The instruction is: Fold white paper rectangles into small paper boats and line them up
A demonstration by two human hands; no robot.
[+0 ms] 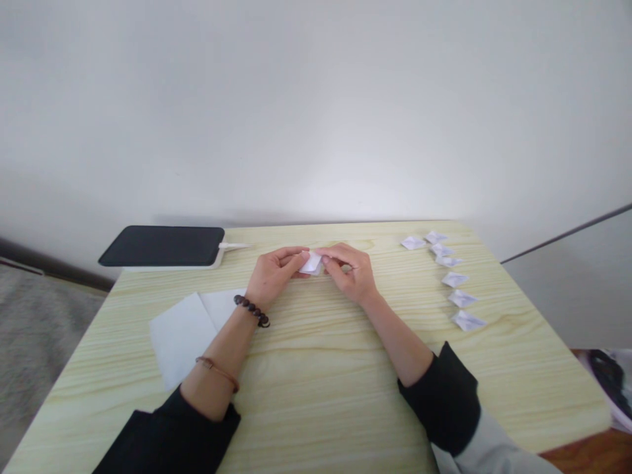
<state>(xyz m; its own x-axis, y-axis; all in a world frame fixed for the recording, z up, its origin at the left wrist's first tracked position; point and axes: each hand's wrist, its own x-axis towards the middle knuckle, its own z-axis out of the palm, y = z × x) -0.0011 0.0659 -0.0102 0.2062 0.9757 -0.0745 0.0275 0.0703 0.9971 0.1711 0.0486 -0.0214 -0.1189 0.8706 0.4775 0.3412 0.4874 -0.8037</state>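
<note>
Between my two hands, a small folded piece of white paper (311,263) is held just above the middle of the table. My left hand (277,271) pinches its left side, thumb on top and fingers behind. At its right edge my right hand (351,271) grips the paper between thumb and forefinger. Several small folded white paper shapes (462,298), pointed at the ends, stand in a loose column to the right of my right hand. White paper sheets (180,334) lie partly under my left forearm.
A black-screened phone (162,246) rests on a white block at the back left, with a white cable plug (234,246) at its right end. The wooden table (316,388) meets a pale wall (316,118) behind. Blurred items (609,378) sit beyond the table's right edge.
</note>
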